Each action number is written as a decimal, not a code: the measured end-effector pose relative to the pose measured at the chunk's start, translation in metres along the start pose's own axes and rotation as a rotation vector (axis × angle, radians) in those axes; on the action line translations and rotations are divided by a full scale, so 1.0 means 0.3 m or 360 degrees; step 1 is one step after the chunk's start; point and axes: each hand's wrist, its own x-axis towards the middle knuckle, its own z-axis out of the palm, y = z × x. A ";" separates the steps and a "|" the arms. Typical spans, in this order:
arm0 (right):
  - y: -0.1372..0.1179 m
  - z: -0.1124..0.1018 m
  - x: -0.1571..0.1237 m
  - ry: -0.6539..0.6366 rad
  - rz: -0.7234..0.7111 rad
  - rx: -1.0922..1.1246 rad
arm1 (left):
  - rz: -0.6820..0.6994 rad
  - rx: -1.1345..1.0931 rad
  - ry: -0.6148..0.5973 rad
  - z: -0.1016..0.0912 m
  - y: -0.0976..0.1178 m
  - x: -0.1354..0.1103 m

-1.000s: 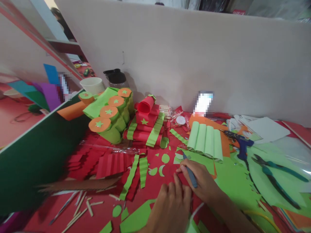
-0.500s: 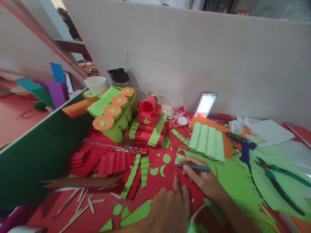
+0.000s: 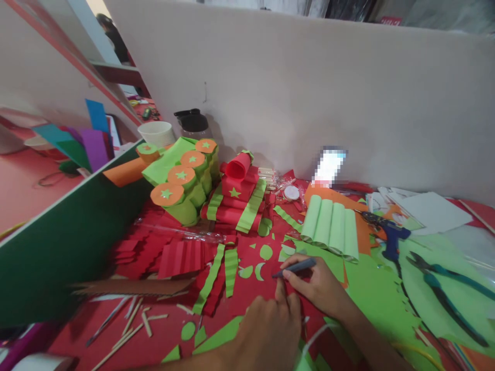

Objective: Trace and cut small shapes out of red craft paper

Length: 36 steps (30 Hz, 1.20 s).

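My right hand (image 3: 323,286) grips a dark grey pen (image 3: 297,267), its tip down on the red paper (image 3: 251,291). My left hand (image 3: 270,322) holds nothing; its index finger stretches out and presses on the red paper just below the pen tip. The other fingers are loosely bent and partly hidden. Left of the pen lie a light green crescent (image 3: 260,272) and a green paper circle (image 3: 266,252). Behind my hands stand a red paper tank model (image 3: 236,198) with green strips and, to its right, light green paper rolls (image 3: 329,226).
A glue gun (image 3: 389,234) and pliers (image 3: 444,288) lie at the right. At the left stands a green and orange paper model (image 3: 181,188) by a dark green board (image 3: 69,242). Wooden sticks (image 3: 124,337) are scattered front left. A blurred-out phone (image 3: 328,167) leans against the white partition (image 3: 290,87).
The pen has tilted more upright, and its tip has come down and left onto the red paper near my left index finger. My left hand has barely moved.
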 end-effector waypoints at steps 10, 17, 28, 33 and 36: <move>-0.009 0.006 0.000 0.0062 -0.0001 -0.0057 | 0.0015 0.0008 -0.0026 0.000 -0.002 0.002; -0.001 0.008 0.002 0.0081 0.0006 -0.0050 | 0.0011 -0.0005 0.0042 0.002 -0.006 0.001; 0.001 0.006 0.005 0.0113 -0.0026 -0.0076 | -0.0028 -0.0001 0.0066 0.009 -0.008 0.009; 0.005 0.008 0.003 0.0123 -0.0016 -0.0077 | 0.0001 -0.0009 0.0092 0.010 -0.006 0.005; 0.007 0.009 0.002 0.0132 -0.0030 -0.0063 | -0.0016 -0.0036 0.0077 0.014 -0.006 0.006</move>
